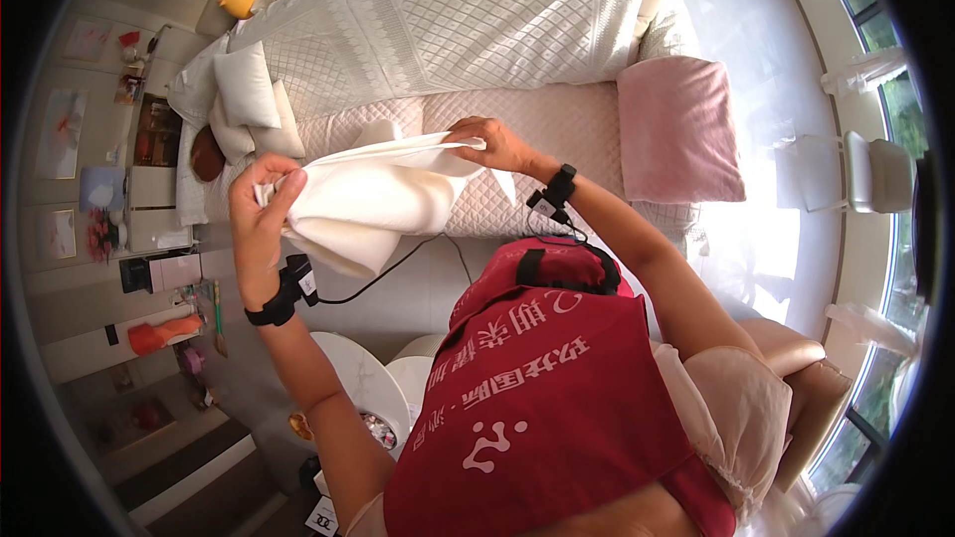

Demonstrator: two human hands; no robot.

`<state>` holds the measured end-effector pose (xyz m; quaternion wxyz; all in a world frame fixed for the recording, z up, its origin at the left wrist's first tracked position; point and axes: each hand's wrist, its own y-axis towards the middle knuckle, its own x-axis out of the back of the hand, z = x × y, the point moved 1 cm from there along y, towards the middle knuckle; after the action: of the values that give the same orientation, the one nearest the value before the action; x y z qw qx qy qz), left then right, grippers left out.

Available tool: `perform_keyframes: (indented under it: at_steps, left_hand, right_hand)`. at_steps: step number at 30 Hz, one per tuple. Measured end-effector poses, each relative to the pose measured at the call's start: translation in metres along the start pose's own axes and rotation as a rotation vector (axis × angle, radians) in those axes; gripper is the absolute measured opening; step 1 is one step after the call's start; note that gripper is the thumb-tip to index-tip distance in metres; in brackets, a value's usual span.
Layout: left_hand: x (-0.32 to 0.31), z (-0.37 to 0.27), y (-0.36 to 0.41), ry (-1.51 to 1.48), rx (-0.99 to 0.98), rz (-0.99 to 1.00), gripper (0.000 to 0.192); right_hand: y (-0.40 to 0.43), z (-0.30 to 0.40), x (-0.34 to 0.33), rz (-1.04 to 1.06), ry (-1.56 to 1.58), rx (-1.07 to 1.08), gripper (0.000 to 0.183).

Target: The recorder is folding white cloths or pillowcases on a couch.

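Note:
A white cloth [373,198] is stretched between my two hands, above the edge of a sofa with a quilted pink cover [537,115]. My left hand [268,198] grips its bunched left end, thumb on top. The upper right edge of the cloth is pinched in my right hand [489,143], with a loose corner hanging beside it. The middle of the cloth sags in folds. Both wrists wear black bands with small devices and cables.
A white patterned cover [492,15] drapes the sofa back. White cushions [246,86] lie at the left, a pink cushion [680,130] at the right. Near my left forearm is a round marble-look table [358,373]. A white chair [869,171] stands by the windows. A cable hangs below the cloth.

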<state>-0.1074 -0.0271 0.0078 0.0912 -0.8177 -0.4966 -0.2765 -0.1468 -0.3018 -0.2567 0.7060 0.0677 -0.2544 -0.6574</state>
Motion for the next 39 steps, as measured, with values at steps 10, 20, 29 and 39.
perform_keyframes:
  at_steps: [10, 20, 29, 39]
  left_hand:
    - [0.043, -0.012, -0.006, -0.018, 0.009, -0.072, 0.012]
    - [0.054, -0.016, -0.004, 0.01, -0.027, -0.074, 0.013]
    - [0.062, -0.028, -0.006, 0.086, -0.015, -0.099, 0.013]
    - [0.076, -0.029, -0.006, 0.001, 0.085, -0.185, 0.012]
  right_hand:
    - [-0.034, -0.058, 0.025, 0.172, -0.02, -0.119, 0.027]
    - [-0.044, -0.071, 0.002, 0.337, 0.05, -0.125, 0.033]
    - [-0.036, -0.056, -0.045, 0.403, 0.096, -0.003, 0.044]
    - [-0.054, -0.062, -0.041, 0.411, 0.161, -0.005, 0.045]
